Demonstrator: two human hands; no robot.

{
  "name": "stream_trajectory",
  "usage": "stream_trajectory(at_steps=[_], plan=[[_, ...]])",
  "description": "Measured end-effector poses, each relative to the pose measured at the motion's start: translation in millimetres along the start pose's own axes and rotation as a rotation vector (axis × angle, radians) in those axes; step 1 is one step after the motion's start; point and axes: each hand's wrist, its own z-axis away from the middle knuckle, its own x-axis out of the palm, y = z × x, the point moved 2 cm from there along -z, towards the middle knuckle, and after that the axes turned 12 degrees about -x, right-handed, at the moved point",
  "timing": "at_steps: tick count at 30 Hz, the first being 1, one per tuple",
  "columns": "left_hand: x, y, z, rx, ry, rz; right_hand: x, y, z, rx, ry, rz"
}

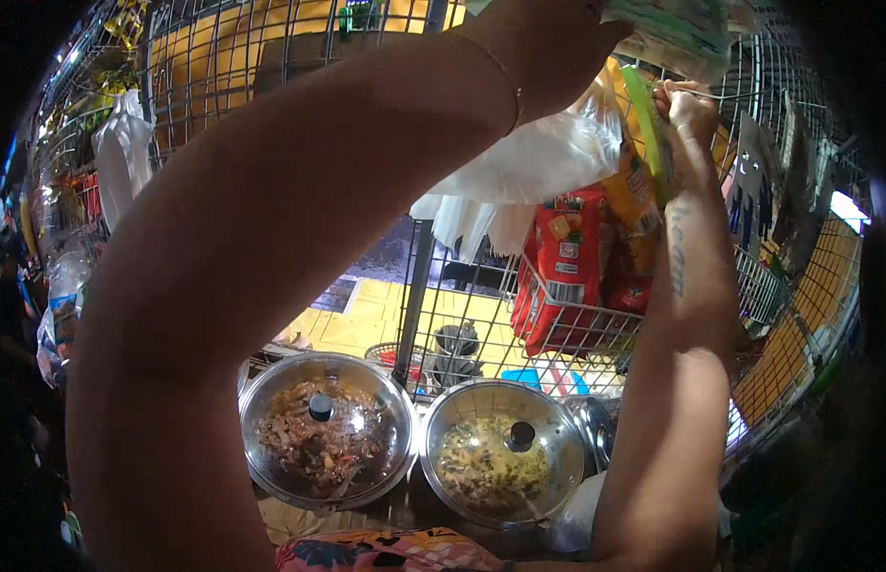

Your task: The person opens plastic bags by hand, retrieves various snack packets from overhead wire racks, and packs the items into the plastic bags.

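Observation:
My left hand (562, 48) reaches up to the top edge of the view, its fingers partly cut off and closed against a clear plastic pack (676, 38) with green print. Just below and to the right, my right hand (689, 107) is closed in a fist at a thin metal wire (733, 96). A bright green strip (643, 119) hangs beside that fist. Under my left wrist hangs a translucent plastic bag (548, 157). Orange packets (633, 191) and red packets (569, 250) sit behind my right forearm.
Two lidded pans of food stand below: the left pan (328, 429) holds a brown dish, the right pan (500, 453) a yellowish one. A wire grid (366, 19) rises ahead, with a wire basket (595, 319) on it. White bags (123, 157) hang at left.

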Motion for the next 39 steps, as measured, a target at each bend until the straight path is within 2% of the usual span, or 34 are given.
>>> stream_trajectory(at_steps=[2,4,7,13,16,18,20,22,23,25,27,28,30,31,34,39], plan=[[-4,1,-4,-0.004,-0.084,-0.012,2,3,9,-0.021,0.034,-0.007],[-4,1,-8,-0.001,-0.154,0.026,4,5,10,-0.135,-0.020,0.244],[0,1,0,0.004,0.080,0.068,6,7,13,-0.088,0.039,0.271],[2,0,0,0.010,0.079,0.082,10,-21,19,-0.082,0.004,0.526],[4,-2,2,0.040,0.220,0.084,10,-11,4,-0.149,-0.033,0.613],[9,0,-2,0.016,0.128,0.146,10,-2,-9,-0.187,-0.072,0.775],[12,1,-4,-0.007,0.080,0.181,13,-15,-10,-0.516,-0.176,1.028],[14,0,-3,-0.028,0.076,0.195,11,-28,-19,-0.506,-0.144,1.030],[14,0,-1,-0.022,0.088,0.188,10,-20,-25,-0.827,-0.122,1.185],[12,-3,2,-0.012,0.118,0.173,3,-5,-41,-0.777,-0.038,0.937],[9,-6,4,-0.021,0.125,0.119,-6,4,-45,-0.844,0.026,0.902],[6,-6,3,-0.022,0.131,0.093,-8,-5,-35,-0.940,0.050,0.989],[3,-5,2,-0.026,0.095,0.087,-8,-20,-22,-0.917,0.096,0.894],[2,-5,2,-0.028,0.073,0.080,-5,-26,-16,-0.792,0.113,0.713],[3,-3,-3,-0.046,-0.100,0.110,2,-20,-18,-0.636,0.172,0.460],[7,-4,2,-0.037,0.094,0.136,11,-13,-45,-0.467,0.091,0.355]])
